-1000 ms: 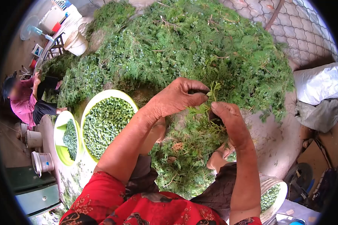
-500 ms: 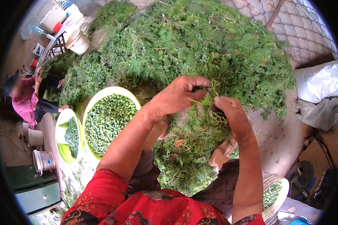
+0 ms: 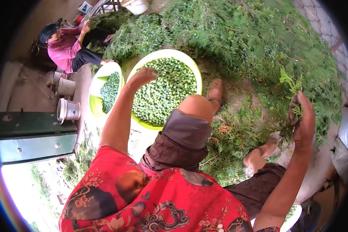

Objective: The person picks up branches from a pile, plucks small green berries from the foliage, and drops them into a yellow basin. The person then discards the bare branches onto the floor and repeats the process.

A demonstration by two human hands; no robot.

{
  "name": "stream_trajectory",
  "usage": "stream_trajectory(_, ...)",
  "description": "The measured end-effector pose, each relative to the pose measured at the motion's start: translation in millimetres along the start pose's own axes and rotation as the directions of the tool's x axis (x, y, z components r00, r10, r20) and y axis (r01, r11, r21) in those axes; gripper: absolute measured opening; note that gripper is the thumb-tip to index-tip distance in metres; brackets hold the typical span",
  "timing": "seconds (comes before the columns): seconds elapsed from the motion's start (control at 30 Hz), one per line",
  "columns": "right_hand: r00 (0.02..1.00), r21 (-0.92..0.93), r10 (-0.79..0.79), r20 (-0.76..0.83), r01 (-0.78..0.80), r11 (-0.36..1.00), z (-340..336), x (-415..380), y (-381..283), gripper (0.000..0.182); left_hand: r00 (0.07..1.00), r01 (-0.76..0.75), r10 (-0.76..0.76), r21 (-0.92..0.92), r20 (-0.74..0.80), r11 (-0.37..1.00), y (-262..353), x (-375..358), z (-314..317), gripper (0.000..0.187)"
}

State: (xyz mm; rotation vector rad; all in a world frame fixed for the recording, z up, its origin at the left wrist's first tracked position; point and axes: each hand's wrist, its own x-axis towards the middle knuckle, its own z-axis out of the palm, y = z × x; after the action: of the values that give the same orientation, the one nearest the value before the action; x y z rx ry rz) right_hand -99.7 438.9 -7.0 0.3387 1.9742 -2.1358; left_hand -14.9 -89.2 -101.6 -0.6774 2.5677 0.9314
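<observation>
My left hand (image 3: 144,76) is over the near rim of a large yellow-green tub (image 3: 198,77) filled with small green cones (image 3: 164,94). Its fingers are curled together at the tips; whatever they hold, if anything, is too small to make out. Off to the right, my right hand (image 3: 304,116) is closed around an evergreen sprig (image 3: 290,82) with flat, scaly leaves, which sticks up above the fingers. Cut evergreen branches (image 3: 239,38) lie in a big heap beyond both hands. More loose sprigs (image 3: 230,149) cover the floor between my feet.
A second yellow-green tub (image 3: 93,92), part-filled with cones, stands left of the large one. Further left are white buckets (image 3: 69,111) and a green cabinet (image 3: 34,145). A person in a pink shirt (image 3: 62,54) sits at the far left. Another container (image 3: 294,216) is low right.
My hands, together at the sprig before, are now far apart. The left has moved over the large tub; the right has kept the sprig and gone right. The view has swung left.
</observation>
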Motion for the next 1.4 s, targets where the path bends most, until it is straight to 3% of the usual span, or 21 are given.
stream_trajectory(0.1,0.998,-0.046,0.032,0.045,-0.03,0.998,12.5,-4.4,-10.5,0.029,0.982,-0.042,0.023,-0.095,-0.188,0.995,-49.2,1.1,4.5,0.026)
stream_trajectory(0.17,0.995,-0.056,0.019,0.098,-0.013,0.998,12.0,0.2,-7.6,0.028,0.944,0.053,-0.094,-0.136,-0.316,0.989,-59.3,3.8,0.1,0.024)
stream_trajectory(0.2,0.996,-0.006,0.028,0.083,-0.028,1.0,15.3,0.8,-8.1,0.027,0.912,0.024,-0.069,-0.117,-0.404,0.993,-48.0,-3.3,-2.3,0.023)
stream_trajectory(0.3,0.997,0.089,0.004,0.08,-0.011,0.996,23.8,6.5,-4.3,0.026,0.894,-0.111,0.019,-0.179,-0.448,0.978,30.7,-29.4,-8.1,0.022)
stream_trajectory(0.37,0.992,0.206,-0.041,0.12,0.015,0.978,20.5,8.8,-4.1,0.025,0.936,-0.273,0.139,-0.417,-0.324,0.867,111.5,-49.8,3.3,0.02)
stream_trajectory(0.43,0.987,0.279,-0.043,0.154,-0.002,0.96,22.0,9.8,-4.9,0.028,0.927,-0.355,0.35,-0.624,-0.137,0.696,184.4,-78.5,24.2,0.012)
stream_trajectory(0.53,0.986,0.292,-0.051,0.159,0.002,0.957,26.7,5.4,-9.6,0.031,0.82,-0.443,0.573,-0.63,0.004,0.638,256.0,-107.7,66.7,0.011)
stream_trajectory(0.6,0.981,0.265,-0.05,0.187,-0.001,0.964,26.3,2.1,-11.3,0.033,0.786,-0.449,0.618,-0.66,0.029,0.602,286.6,-115.9,94.5,0.014)
stream_trajectory(0.67,0.988,0.22,-0.046,0.148,0.012,0.975,28.7,-5.7,-17.9,0.033,0.739,-0.597,0.667,-0.548,-0.091,0.586,310.3,-119.0,119.8,0.016)
stream_trajectory(0.7,0.992,0.171,-0.033,0.119,0.012,0.985,27.2,-7.8,-20.4,0.033,0.665,-0.722,0.721,-0.412,-0.192,0.556,318.5,-120.2,129.4,0.017)
stream_trajectory(0.73,0.993,0.064,-0.045,0.108,0.038,0.997,22.6,-4.3,-15.3,0.032,0.659,-0.726,0.729,-0.413,-0.187,0.55,323.8,-123.8,133.7,0.017)
stream_trajectory(0.8,0.993,0.137,-0.06,0.1,0.046,0.99,24.8,-0.2,-8.2,0.032,0.438,-0.876,0.863,0.098,-0.253,0.473,331.8,-131.7,138.9,0.03)
stream_trajectory(0.83,0.992,0.207,-0.073,0.099,0.052,0.977,25.9,0.2,-7.0,0.031,0.432,-0.879,0.867,0.098,-0.248,0.466,335.2,-133.8,143.6,0.03)
stream_trajectory(0.9,0.988,0.143,-0.017,0.151,-0.004,0.99,23.9,-6.8,-15.3,0.027,0.571,-0.783,0.779,0.112,-0.258,0.612,340.1,-135.4,152.9,0.037)
stream_trajectory(0.93,0.985,0.24,-0.006,0.172,-0.036,0.97,25.2,-5.5,-12.0,0.026,0.618,-0.739,0.736,0.116,-0.275,0.664,341.7,-132.9,155.4,0.034)
stream_trajectory(1.0,0.973,0.376,-0.053,0.223,-0.036,0.926,27.6,-0.8,-2.2,0.024,0.629,-0.735,0.718,0.075,-0.298,0.674,338.2,-121.2,161.2,0.032)
stream_trajectory(1.07,0.973,0.39,-0.058,0.225,-0.036,0.92,27.8,0.8,0.2,0.025,0.666,-0.718,0.684,-0.008,-0.298,0.696,337.8,-117.5,159.9,0.023)
stream_trajectory(1.2,0.965,0.384,-0.062,0.255,-0.042,0.922,29.4,-1.2,-5.2,0.03,0.663,-0.74,0.687,-0.125,-0.296,0.66,335.9,-108.9,155.2,0.018)
stream_trajectory(1.3,0.951,0.348,-0.062,0.303,-0.05,0.936,32.5,-5.1,-7.5,0.031,0.605,-0.776,0.703,-0.08,-0.373,0.625,334.6,-102.1,151.0,0.016)
stream_trajectory(1.37,0.927,0.248,-0.165,0.338,0.081,0.965,37.9,-4.8,-3.3,0.027,0.63,-0.763,0.696,-0.106,-0.345,0.638,332.5,-96.3,148.5,0.014)
stream_trajectory(1.4,0.916,0.265,-0.158,0.368,0.059,0.962,40.7,-5.3,-6.1,0.022,0.648,-0.752,0.678,-0.151,-0.346,0.642,331.0,-93.0,149.3,0.014)
